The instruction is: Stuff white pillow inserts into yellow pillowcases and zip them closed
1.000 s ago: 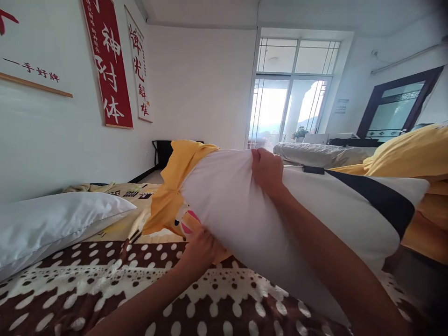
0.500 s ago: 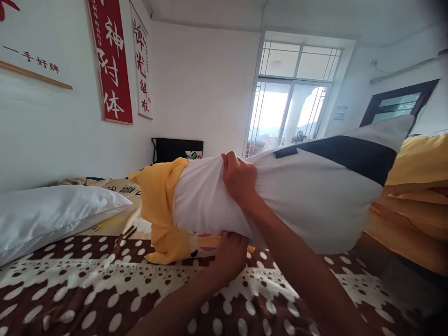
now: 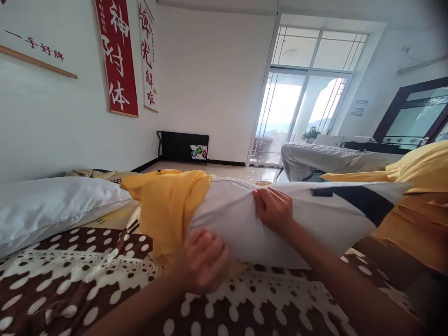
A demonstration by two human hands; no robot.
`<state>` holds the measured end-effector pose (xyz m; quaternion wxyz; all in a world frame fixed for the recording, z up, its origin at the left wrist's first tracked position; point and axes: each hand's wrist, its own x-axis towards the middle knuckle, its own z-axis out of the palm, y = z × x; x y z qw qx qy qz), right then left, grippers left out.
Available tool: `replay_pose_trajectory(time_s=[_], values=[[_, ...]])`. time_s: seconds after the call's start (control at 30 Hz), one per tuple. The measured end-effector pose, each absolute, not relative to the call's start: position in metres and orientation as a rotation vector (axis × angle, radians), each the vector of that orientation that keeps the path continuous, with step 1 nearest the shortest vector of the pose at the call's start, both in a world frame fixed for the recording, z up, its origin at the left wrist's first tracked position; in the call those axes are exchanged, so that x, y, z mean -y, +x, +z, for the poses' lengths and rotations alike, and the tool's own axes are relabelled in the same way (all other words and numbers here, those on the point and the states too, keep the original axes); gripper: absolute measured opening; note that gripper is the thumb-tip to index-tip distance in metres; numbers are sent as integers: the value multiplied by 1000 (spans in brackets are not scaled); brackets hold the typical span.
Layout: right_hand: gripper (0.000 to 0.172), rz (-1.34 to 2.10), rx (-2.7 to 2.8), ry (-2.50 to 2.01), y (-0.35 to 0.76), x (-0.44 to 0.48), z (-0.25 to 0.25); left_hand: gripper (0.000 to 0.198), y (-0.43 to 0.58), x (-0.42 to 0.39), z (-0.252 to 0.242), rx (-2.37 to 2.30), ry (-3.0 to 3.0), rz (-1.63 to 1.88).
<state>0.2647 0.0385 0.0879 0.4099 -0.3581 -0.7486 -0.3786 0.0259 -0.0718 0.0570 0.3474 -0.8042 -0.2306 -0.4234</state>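
A long white pillow (image 3: 241,233) with a black pattern at its right end lies across the bed in front of me. Its left end is inside a yellow pillowcase (image 3: 168,200), which is bunched and loose. My right hand (image 3: 275,207) is closed on the pillow's white fabric near its middle, drawing it into creases. Lower and to the left, my left hand (image 3: 205,259) is blurred, its fingers curled at the lower edge of the yellow pillowcase. A little yellowish cloth shows just right of that hand.
Another white pillow (image 3: 63,210) lies at the left on a brown blanket with white dots (image 3: 115,298). Yellow bedding (image 3: 423,170) is piled at the right. Beyond the bed stand a plastic-covered piece of furniture (image 3: 325,156) and a black panel (image 3: 178,145) by the wall.
The pillow's raised right end has come down toward the bed. My left hand has moved left along the pillowcase edge, while my right hand keeps its grip. My view has tilted down slightly.
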Motion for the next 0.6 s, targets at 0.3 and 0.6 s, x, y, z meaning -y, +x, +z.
replay_pose_trajectory(time_s=[0.3, 0.6], values=[[27, -1035, 2170, -692, 267, 18, 116, 46, 16, 9, 115, 1390, -2026, -852], [58, -967, 2479, -995, 236, 13, 130, 25, 24, 16, 132, 1527, -1910, -731]])
